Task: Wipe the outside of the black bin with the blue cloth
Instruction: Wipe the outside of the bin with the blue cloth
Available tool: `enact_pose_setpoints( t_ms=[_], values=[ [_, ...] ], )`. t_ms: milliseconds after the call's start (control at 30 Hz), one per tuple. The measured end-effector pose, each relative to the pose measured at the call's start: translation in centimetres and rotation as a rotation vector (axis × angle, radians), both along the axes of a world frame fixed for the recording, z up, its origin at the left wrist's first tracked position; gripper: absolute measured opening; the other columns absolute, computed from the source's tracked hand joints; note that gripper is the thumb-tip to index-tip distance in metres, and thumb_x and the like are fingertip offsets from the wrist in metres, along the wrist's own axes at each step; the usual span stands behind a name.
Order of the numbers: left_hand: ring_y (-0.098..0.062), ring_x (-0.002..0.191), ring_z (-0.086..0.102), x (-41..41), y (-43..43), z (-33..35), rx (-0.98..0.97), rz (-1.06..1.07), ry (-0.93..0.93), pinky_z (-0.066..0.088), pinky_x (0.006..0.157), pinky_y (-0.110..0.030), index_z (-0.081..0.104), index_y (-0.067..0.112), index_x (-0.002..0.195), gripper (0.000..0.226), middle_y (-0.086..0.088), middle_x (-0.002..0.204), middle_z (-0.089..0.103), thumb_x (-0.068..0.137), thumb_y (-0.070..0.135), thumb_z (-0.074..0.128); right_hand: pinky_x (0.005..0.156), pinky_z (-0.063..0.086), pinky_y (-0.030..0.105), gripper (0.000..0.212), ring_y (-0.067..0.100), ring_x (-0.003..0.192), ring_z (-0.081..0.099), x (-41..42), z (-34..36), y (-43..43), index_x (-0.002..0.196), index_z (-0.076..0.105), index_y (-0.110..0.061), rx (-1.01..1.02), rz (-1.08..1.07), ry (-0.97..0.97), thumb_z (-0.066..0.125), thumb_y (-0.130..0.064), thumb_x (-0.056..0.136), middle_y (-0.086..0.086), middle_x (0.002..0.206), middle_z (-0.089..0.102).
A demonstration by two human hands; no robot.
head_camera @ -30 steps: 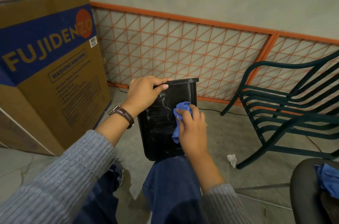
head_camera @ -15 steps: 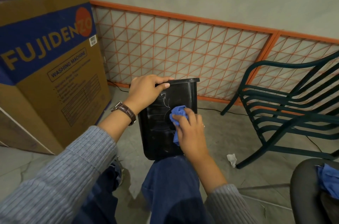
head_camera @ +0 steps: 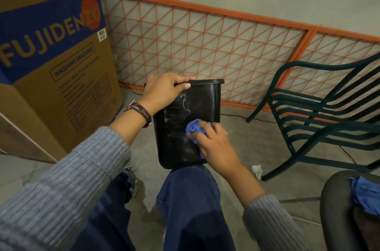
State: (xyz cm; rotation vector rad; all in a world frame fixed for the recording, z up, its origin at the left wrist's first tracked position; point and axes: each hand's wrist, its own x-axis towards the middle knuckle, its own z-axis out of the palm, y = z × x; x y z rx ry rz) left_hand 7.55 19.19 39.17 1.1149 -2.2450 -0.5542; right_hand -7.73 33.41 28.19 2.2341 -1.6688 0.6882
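The black bin [head_camera: 174, 127] stands upright on my right knee, its near wall streaked with pale smears and a white scribble near the top. My left hand [head_camera: 164, 88] grips the bin's rim at its left corner, thumb on the outside. My right hand [head_camera: 213, 143] presses a bunched blue cloth [head_camera: 194, 129] against the middle of the near wall, toward its right side. The hand covers most of the cloth.
A large washing machine carton [head_camera: 51, 55] stands at the left. An orange mesh panel [head_camera: 205, 45] leans on the wall behind. A dark green chair [head_camera: 320, 110] is at the right, a crumpled paper scrap [head_camera: 257, 171] by its foot. Another blue cloth [head_camera: 366, 197] lies on a dark seat at lower right.
My right hand slid the blue cloth leftward and slightly down across the bin's near wall. My left hand kept its grip on the rim.
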Motion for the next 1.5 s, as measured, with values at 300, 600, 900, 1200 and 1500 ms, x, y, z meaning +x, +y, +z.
enact_pose_setpoints(
  t_ms=[300,600,900,1200,1500],
  values=[
    [-0.007,0.114,0.054,0.1,0.3,0.1,0.006,0.007,0.003,0.042,0.095,-0.030,0.059,0.043,0.116,0.026,0.014,0.117,0.064,0.090,0.042,0.052,0.077,0.045,0.041,0.025,0.026,0.095,0.043,-0.2,0.4,-0.3,0.108,0.053,-0.024,-0.005,-0.111,-0.127,0.043,-0.021,0.085,0.010,0.123,0.055],
    [-0.004,0.116,0.051,0.5,0.4,0.4,0.044,0.015,0.010,0.037,0.089,-0.023,0.059,0.043,0.117,0.027,0.017,0.120,0.061,0.091,0.041,0.052,0.075,0.048,0.043,0.022,0.028,0.095,0.043,-3.1,1.3,1.1,0.106,0.052,-0.025,0.107,0.017,-0.011,0.048,-0.021,0.085,0.013,0.123,0.054],
    [-0.004,0.117,0.050,0.3,0.5,0.8,0.063,0.012,0.012,0.034,0.080,-0.019,0.059,0.042,0.117,0.027,0.017,0.122,0.061,0.091,0.040,0.052,0.081,0.048,0.044,0.037,0.026,0.106,0.040,-3.7,0.6,2.0,0.109,0.061,-0.019,0.204,0.119,0.067,0.067,-0.004,0.076,0.016,0.131,0.049],
    [-0.005,0.116,0.051,-0.3,-0.1,0.5,0.063,0.025,-0.023,0.034,0.084,-0.021,0.059,0.041,0.117,0.027,0.016,0.122,0.060,0.091,0.041,0.051,0.099,0.030,0.030,0.024,0.021,0.120,0.034,-1.6,0.3,0.6,0.111,0.061,-0.024,0.112,-0.027,-0.185,0.048,-0.032,0.091,0.009,0.139,0.034],
    [-0.005,0.115,0.049,-0.6,-0.3,0.5,0.126,0.004,-0.003,0.033,0.078,-0.017,0.057,0.037,0.121,0.030,0.012,0.126,0.059,0.092,0.038,0.051,0.090,0.041,0.037,0.024,0.027,0.110,0.043,-5.1,-0.6,1.6,0.111,0.063,-0.019,0.156,-0.075,-0.214,0.063,-0.013,0.088,0.016,0.122,0.046]
  ],
)
